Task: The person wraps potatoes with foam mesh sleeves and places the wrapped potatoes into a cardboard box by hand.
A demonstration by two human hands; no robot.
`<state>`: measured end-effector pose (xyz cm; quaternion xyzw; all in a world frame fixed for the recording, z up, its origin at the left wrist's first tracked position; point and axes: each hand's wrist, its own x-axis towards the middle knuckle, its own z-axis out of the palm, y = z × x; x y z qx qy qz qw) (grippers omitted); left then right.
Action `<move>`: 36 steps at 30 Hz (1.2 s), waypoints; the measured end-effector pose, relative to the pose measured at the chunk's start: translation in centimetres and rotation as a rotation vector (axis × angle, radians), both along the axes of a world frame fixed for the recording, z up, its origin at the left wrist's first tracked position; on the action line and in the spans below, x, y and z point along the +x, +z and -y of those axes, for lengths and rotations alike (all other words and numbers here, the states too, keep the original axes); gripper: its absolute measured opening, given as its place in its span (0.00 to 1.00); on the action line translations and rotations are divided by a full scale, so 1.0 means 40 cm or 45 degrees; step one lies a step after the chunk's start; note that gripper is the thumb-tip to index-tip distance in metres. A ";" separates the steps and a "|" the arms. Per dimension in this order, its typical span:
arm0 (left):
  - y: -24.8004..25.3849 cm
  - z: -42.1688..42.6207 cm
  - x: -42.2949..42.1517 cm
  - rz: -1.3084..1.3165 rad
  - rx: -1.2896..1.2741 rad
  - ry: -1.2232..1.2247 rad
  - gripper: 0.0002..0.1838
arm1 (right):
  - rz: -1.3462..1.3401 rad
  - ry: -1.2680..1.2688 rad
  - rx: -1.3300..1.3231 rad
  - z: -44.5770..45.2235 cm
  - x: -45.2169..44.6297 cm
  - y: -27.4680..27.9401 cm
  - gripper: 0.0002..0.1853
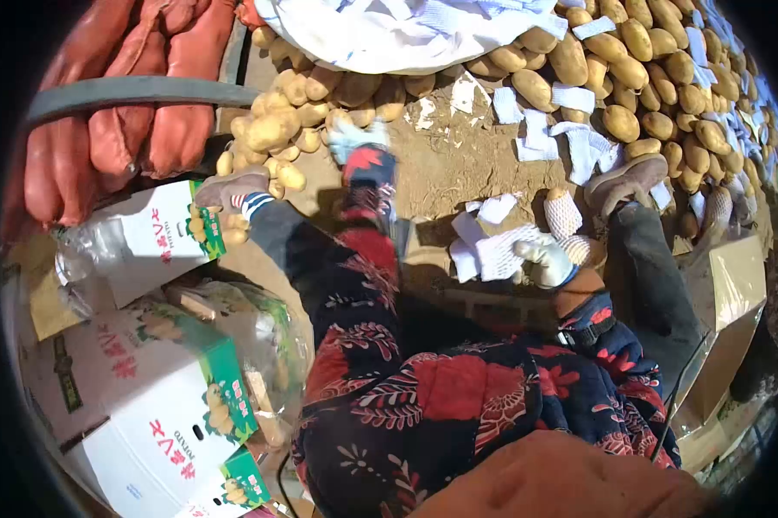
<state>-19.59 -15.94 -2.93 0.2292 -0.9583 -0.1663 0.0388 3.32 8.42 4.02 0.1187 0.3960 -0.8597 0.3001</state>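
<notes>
The left hand (357,141), in a pale glove, is reaching to the edge of the pile of loose potatoes (272,129); blur is hiding its fingers, so whether they are apart or closed is impossible to tell. The right hand (547,262), also gloved, is clamping lightly on one end of a white foam net sleeve (499,253), which is lying over flat sleeves (464,248) on the ground (449,173), just beside a netted potato (563,213). Handling this well is probably calling for pinching only the sleeve's rim, since squeezing the whole tube is flattening its mouth and pulling hard is risking a tear in the mesh. The left hand is best coming in from above, curling around a single potato at the pile's edge, as digging underneath is inviting neighbouring ones to roll towards the shoe (233,188).
</notes>
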 end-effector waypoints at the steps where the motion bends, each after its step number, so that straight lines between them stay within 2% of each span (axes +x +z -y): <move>1: -0.047 0.055 -0.049 0.017 -0.063 0.097 0.39 | 0.007 0.001 0.010 -0.002 -0.008 -0.005 0.17; 3: -0.135 0.162 -0.112 0.261 0.013 -0.026 0.41 | 0.311 -0.283 0.029 -0.004 -0.007 -0.008 0.19; 5: -0.178 0.198 -0.128 0.292 0.229 0.067 0.42 | 0.257 -0.233 0.001 -0.018 -0.007 -0.028 0.19; 6: -0.103 0.159 -0.105 0.321 0.180 0.081 0.37 | 0.194 -0.186 -0.047 -0.019 -0.001 -0.044 0.19; 7: -0.105 0.140 -0.075 0.328 0.173 0.080 0.37 | 0.292 -0.305 0.000 -0.022 0.013 -0.081 0.22; 8: -0.118 0.134 -0.045 0.345 0.717 0.155 0.34 | 0.229 -0.372 -0.022 -0.016 -0.001 -0.071 0.24; 10: -0.081 0.084 0.033 0.445 1.337 0.149 0.30 | 0.134 -0.494 0.054 -0.004 -0.007 -0.076 0.29; 11: -0.041 0.027 0.102 0.551 1.408 0.079 0.28 | 0.046 -0.489 -0.026 -0.002 -0.014 -0.043 0.32; 13: -0.036 -0.114 0.233 0.481 1.620 -0.291 0.16 | 0.031 -0.569 0.127 0.002 0.001 -0.057 0.35; 14: -0.067 -0.186 0.302 0.502 1.562 -0.431 0.18 | 0.072 -0.554 0.099 0.005 0.003 -0.033 0.35; 15: -0.096 -0.213 0.350 0.573 1.635 -0.381 0.19 | 0.111 -0.540 0.076 0.006 0.000 -0.007 0.36; 16: -0.058 -0.246 0.388 0.643 1.704 -0.325 0.20 | 0.076 -0.694 -0.060 0.001 -0.013 -0.004 0.35; 17: 0.118 -0.279 0.404 0.766 1.889 -0.067 0.20 | -0.067 -0.741 0.057 -0.008 -0.022 0.042 0.33; 18: 0.125 -0.292 0.420 0.669 2.114 0.076 0.17 | -0.036 -0.637 -0.072 -0.035 -0.017 0.049 0.32; 19: 0.064 -0.313 0.452 0.669 2.110 0.069 0.17 | -0.003 -0.531 -0.202 -0.058 -0.010 0.049 0.32; 20: -0.074 -0.336 0.496 0.590 2.468 0.056 0.22 | 0.101 -0.556 -0.381 -0.052 0.002 0.028 0.32; 21: -0.149 -0.350 0.504 0.493 2.823 0.046 0.29 | 0.118 -0.493 -0.412 -0.048 0.011 0.031 0.32; 22: -0.098 -0.357 0.468 0.486 2.158 -1.021 0.23 | 0.134 -0.429 -0.440 -0.042 0.019 0.035 0.33; 23: -0.063 -0.364 0.434 0.054 1.397 -1.739 0.22 | 0.058 -0.356 -0.354 -0.039 0.019 0.044 0.33; 24: -0.022 -0.326 0.453 0.227 1.887 -1.148 0.19 | -0.010 -0.204 -0.494 -0.048 0.002 0.054 0.31; 25: 0.054 -0.279 0.469 0.391 2.277 -0.479 0.17 | 0.071 -0.389 -0.323 -0.039 0.003 0.035 0.29; 27: 0.176 -0.226 0.478 0.446 2.247 -0.089 0.12 | -0.053 -0.256 0.360 -0.077 -0.007 -0.070 0.29; 29: 0.239 -0.218 0.491 0.218 1.313 -0.686 0.09 | -0.480 -0.207 1.605 -0.068 -0.025 -0.066 0.33; 31: 0.148 -0.230 0.515 0.282 1.599 -0.548 0.07 | -0.414 -0.165 1.943 -0.054 -0.056 0.002 0.32; 32: 0.085 -0.230 0.524 -0.096 1.547 -0.667 0.14 | -0.578 -0.397 1.905 -0.099 -0.037 -0.155 0.33; 33: 0.070 -0.222 0.503 -0.082 1.550 -0.666 0.14 | -0.589 -0.502 1.887 -0.118 -0.037 -0.173 0.32; 35: 0.035 -0.194 0.455 0.138 0.433 -0.708 0.30 | -0.715 -0.392 2.391 -0.143 -0.046 -0.104 0.30; 36: 0.015 -0.186 0.441 0.258 0.397 -0.779 0.38 | -0.717 -0.423 2.318 -0.147 -0.047 -0.104 0.29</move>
